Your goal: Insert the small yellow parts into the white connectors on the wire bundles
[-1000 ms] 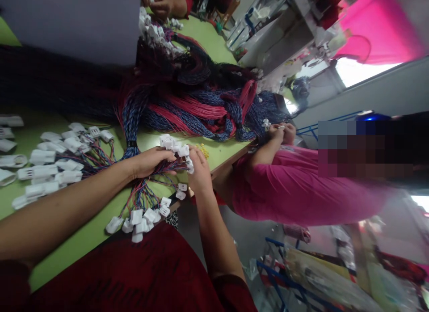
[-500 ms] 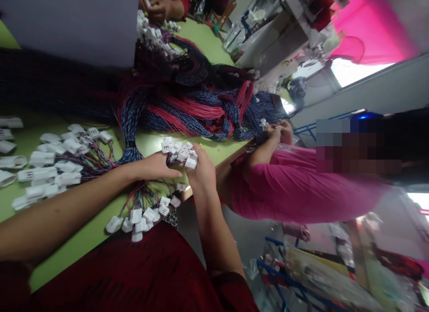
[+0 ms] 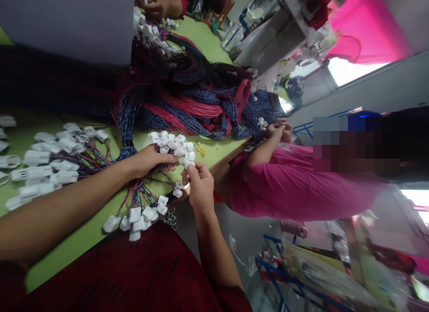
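My left hand [image 3: 150, 161] is closed around a bunch of wires whose ends carry several white connectors [image 3: 170, 143]. Beside it, my right hand [image 3: 201, 182] pinches one white connector [image 3: 189, 159] at the near right side of that bunch. Below my left wrist, another cluster of white connectors [image 3: 140, 218] hangs on red and blue wires at the table edge. More white connectors [image 3: 40, 158] lie fanned out to the left, their wires tied in a twisted bundle [image 3: 128, 120]. Small yellow pieces [image 3: 200, 149] are on the table just beyond my right hand.
Long hanks of blue-black and red wire [image 3: 197, 106] lie across the green table [image 3: 214, 39]. A grey panel [image 3: 67, 26] stands at the upper left. A co-worker in a pink shirt [image 3: 284, 182] works at the right; another person's hands [image 3: 157, 6] show at the top.
My right hand has drawn back from cupping the connector bunch and now pinches a single connector. The bunch is more spread out, and the yellow pieces have come into sight.
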The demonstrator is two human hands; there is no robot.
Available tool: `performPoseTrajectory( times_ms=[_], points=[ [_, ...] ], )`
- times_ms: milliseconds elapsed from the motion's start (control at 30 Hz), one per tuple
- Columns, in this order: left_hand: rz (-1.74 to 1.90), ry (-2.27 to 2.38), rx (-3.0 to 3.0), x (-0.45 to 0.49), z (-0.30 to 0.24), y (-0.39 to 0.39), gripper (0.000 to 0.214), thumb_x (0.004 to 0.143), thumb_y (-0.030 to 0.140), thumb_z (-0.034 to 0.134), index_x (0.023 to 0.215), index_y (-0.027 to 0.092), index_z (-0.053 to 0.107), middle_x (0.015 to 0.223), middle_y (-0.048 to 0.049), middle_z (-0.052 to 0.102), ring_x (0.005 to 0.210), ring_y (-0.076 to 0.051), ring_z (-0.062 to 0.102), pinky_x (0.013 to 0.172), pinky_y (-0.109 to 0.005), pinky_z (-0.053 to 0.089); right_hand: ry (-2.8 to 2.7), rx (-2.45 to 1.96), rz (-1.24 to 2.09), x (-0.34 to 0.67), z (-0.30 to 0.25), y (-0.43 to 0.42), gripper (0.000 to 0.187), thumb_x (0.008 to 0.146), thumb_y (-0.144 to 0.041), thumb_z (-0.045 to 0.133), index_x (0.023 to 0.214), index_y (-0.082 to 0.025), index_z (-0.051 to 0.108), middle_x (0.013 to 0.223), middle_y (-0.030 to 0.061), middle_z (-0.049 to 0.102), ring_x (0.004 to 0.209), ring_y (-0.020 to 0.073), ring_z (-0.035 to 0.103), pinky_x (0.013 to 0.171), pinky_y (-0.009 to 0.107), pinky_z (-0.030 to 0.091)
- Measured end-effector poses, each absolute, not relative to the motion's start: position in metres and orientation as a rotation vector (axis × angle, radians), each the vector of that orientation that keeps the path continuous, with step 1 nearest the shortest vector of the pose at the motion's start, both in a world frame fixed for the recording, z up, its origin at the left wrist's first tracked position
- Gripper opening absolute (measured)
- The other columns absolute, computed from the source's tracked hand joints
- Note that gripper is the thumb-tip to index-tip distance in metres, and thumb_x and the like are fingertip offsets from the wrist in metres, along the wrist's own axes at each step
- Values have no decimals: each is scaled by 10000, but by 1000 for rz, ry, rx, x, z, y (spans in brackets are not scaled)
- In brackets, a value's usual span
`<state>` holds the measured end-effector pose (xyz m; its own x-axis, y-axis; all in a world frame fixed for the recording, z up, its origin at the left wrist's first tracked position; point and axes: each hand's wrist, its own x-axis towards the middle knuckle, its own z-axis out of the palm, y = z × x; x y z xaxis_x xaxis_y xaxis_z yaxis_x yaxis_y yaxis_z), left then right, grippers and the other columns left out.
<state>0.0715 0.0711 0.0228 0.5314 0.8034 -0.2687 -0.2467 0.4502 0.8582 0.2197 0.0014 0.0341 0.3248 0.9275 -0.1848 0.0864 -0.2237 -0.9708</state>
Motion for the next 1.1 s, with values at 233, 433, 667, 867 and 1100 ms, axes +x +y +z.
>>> performPoseTrajectory(
  times_ms=[233,433,667,867,1100],
  points=[
    [713,832,1025,70,30,69,246,635,343,726,646,138,590,501,31,562,451,-88,502,449,-194,393,-1572,-1658,630,220,42,-3,104,771,-256,589,856,-197,600,751,5,587,691,128,542,660,275,449],
    [550,735,970,70,21,71,279,657,355,723,592,157,538,398,81,388,337,-35,271,347,-182,193,-1823,-1495,506,228,46,7,197,820,-221,528,963,-273,651,931,53,622,857,177,572,795,343,464],
    [639,744,769,72,18,75,224,684,343,709,663,156,588,358,93,351,304,-21,208,320,-170,137,-1416,-1615,644,252,16,33,262,807,-307,522,1037,-235,623,753,-3,644,642,134,568,693,297,472],
    [699,769,653,73,18,77,255,727,358,687,695,140,559,578,6,629,303,9,218,304,-145,146,-1491,-1957,360,276,-12,73,227,792,-290,506,946,-206,651,816,42,674,711,172,566,703,294,407],
    [695,808,568,74,21,79,239,718,306,702,699,134,537,526,25,592,290,18,198,298,-125,137,-1783,-2096,220,267,-8,80,161,810,-248,453,773,-202,603,689,19,567,626,155,469,607,269,317]
  ],
)
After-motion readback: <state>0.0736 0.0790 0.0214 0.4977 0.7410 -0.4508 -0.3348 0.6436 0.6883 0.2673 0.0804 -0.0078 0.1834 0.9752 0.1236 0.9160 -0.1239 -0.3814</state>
